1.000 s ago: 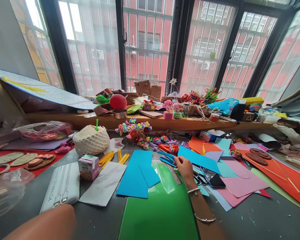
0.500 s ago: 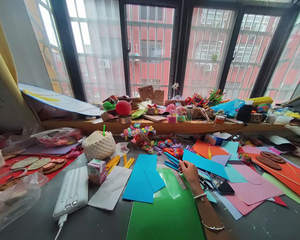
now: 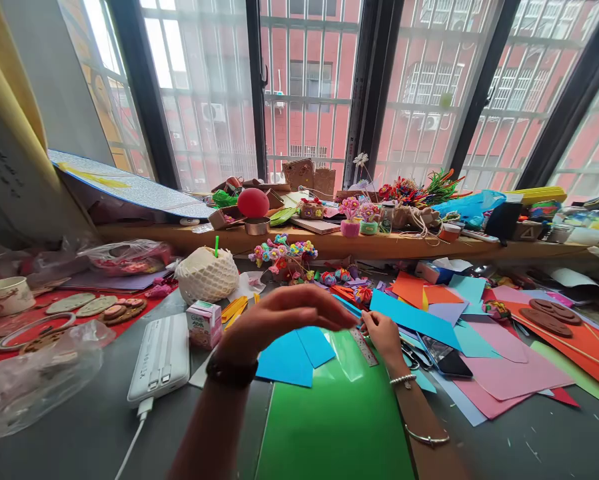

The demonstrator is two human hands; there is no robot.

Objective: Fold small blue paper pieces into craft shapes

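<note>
My left hand [image 3: 284, 320], with a dark band at its wrist, reaches in above the blue paper sheets [image 3: 286, 360]. Its fingers stretch out to the right, held apart from the thumb, and nothing shows in them. My right hand [image 3: 383, 335], wearing a beaded bracelet and a bangle, is pinched at the top of the green mat [image 3: 329, 420]. Folded blue paper strips [image 3: 348, 303] lead to its fingertips, and it seems to grip one; the left fingertips partly hide this spot. A clear ruler [image 3: 366, 350] lies just below my right fingers, and a blue card [image 3: 414, 320] lies behind them.
Scissors [image 3: 413, 358] and a phone [image 3: 444, 357] lie right of my right hand, among pink sheets [image 3: 519, 373]. At left stand a white power bank [image 3: 160, 357] with a cable, a drink carton [image 3: 204, 325] and a net-wrapped coconut [image 3: 206, 277]. Crafts crowd the wooden sill [image 3: 299, 245].
My left hand has come into view from below and stretched across toward my right hand. My right hand stays pinched at nearly the same place. The view has shifted slightly.
</note>
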